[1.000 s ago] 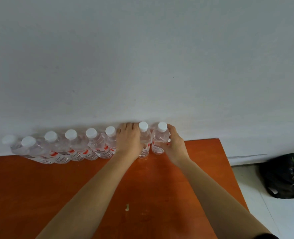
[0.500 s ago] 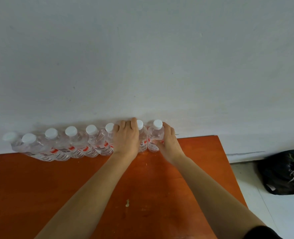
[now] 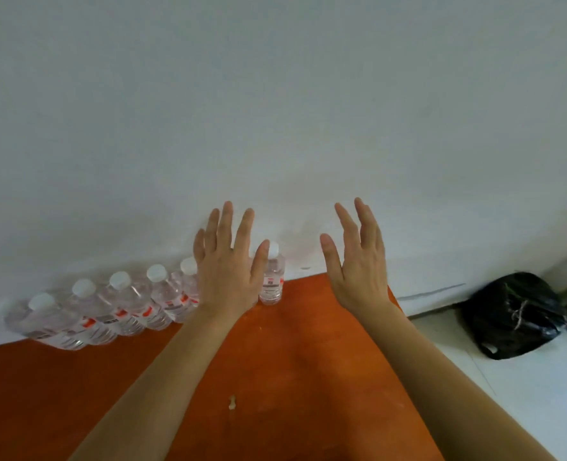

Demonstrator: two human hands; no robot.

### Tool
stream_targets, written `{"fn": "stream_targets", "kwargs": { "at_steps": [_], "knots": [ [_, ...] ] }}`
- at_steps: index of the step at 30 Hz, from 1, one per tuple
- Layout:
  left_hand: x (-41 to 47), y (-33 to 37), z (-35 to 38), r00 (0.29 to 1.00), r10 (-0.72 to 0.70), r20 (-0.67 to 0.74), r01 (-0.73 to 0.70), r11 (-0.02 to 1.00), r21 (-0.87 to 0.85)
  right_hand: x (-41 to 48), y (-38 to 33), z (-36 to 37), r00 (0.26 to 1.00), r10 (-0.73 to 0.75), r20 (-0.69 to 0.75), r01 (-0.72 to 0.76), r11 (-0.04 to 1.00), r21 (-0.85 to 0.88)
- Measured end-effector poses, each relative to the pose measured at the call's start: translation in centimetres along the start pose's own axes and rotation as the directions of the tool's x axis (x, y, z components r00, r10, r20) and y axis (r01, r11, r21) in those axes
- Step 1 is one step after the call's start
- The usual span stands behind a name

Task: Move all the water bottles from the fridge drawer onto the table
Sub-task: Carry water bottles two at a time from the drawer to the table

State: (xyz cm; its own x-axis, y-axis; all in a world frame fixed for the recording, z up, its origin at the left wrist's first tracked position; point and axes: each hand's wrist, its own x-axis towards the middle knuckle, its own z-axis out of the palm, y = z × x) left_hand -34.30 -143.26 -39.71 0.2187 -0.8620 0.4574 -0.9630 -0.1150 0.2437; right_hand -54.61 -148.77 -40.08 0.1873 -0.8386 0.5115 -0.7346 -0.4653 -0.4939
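Across the top and middle, white wall (image 3: 275, 111). Below it, orange bench (image 3: 59, 404), back edge against that wall. Off to the right, on the pale floor (image 3: 525, 394), black bag (image 3: 515, 314), well apart from the bench.

Along the bench's back edge, row of water bottles (image 3: 125, 304), upright, white-capped, packed side by side. Over the row's right end, left hand (image 3: 225, 271): fingers straight and spread, gripping nothing, covering part of the row; cannot tell whether touching a bottle. Near it, right hand (image 3: 358, 264): likewise wide open and empty, raised over the bench's right corner. Between the two, end bottle (image 3: 271, 281), standing free just beside the left thumb. Nearer the front, small pale speck (image 3: 232, 402).

Looks like the release step of a placement. Fridge drawer out of view, so cannot tell how many bottles remain there. Next move probably calls for drawing both hands back without knocking the end bottle, then turning to the drawer.
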Motion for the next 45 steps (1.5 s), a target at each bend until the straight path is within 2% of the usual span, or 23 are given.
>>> {"fn": "stream_targets", "kwargs": {
  "at_steps": [5, 8, 12, 17, 21, 26, 29, 34, 38, 40, 45],
  "knots": [
    [-0.6, 8.1, -1.6, 0.993, 0.092, -0.075, -0.101, 0.986, -0.134, -2.7, 2.1, -8.3, 0.991, -0.008, -0.133, -0.006, 0.994, -0.106],
    [-2.1, 14.8, -3.5, 0.975, 0.199, -0.094, -0.214, 0.958, -0.191, -5.5, 4.0, -15.0, 0.977, 0.013, -0.213, -0.058, 0.977, -0.206],
    [-5.7, 24.9, -6.6, 0.918, 0.369, -0.145, -0.394, 0.89, -0.229, -11.2, 6.6, -25.7, 0.94, 0.024, -0.341, -0.143, 0.934, -0.327],
    [-15.1, 39.5, -10.5, 0.813, 0.542, -0.212, -0.581, 0.738, -0.342, -23.7, 9.5, -40.3, 0.846, 0.071, -0.528, -0.307, 0.875, -0.375],
    [-25.4, 51.6, -13.7, 0.694, 0.676, -0.249, -0.704, 0.564, -0.432, -36.2, 11.5, -51.5, 0.766, 0.087, -0.637, -0.439, 0.795, -0.419],
    [-37.4, 64.3, -17.3, 0.519, 0.782, -0.345, -0.807, 0.316, -0.498, -50.5, 13.3, -63.0, 0.664, 0.172, -0.728, -0.65, 0.614, -0.447],
    [-43.7, 70.0, -18.6, 0.419, 0.839, -0.347, -0.826, 0.194, -0.529, -57.5, 14.1, -67.8, 0.594, 0.193, -0.781, -0.739, 0.515, -0.434],
    [-52.0, 78.7, -19.4, 0.279, 0.891, -0.358, -0.821, 0.028, -0.57, -66.5, 16.3, -74.0, 0.488, 0.209, -0.847, -0.84, 0.375, -0.392],
    [-57.6, 86.3, -18.5, 0.214, 0.889, -0.405, -0.8, -0.079, -0.595, -72.0, 19.2, -78.4, 0.437, 0.238, -0.867, -0.883, 0.295, -0.365],
    [-60.6, 90.4, -17.6, 0.171, 0.907, -0.386, -0.791, -0.107, -0.602, -74.4, 21.3, -81.0, 0.416, 0.258, -0.872, -0.902, 0.237, -0.36],
    [-68.3, 99.6, -14.8, -0.033, 0.961, -0.276, -0.78, -0.197, -0.594, -80.6, 25.7, -87.7, 0.337, 0.343, -0.877, -0.94, 0.074, -0.333]
  ]
}}
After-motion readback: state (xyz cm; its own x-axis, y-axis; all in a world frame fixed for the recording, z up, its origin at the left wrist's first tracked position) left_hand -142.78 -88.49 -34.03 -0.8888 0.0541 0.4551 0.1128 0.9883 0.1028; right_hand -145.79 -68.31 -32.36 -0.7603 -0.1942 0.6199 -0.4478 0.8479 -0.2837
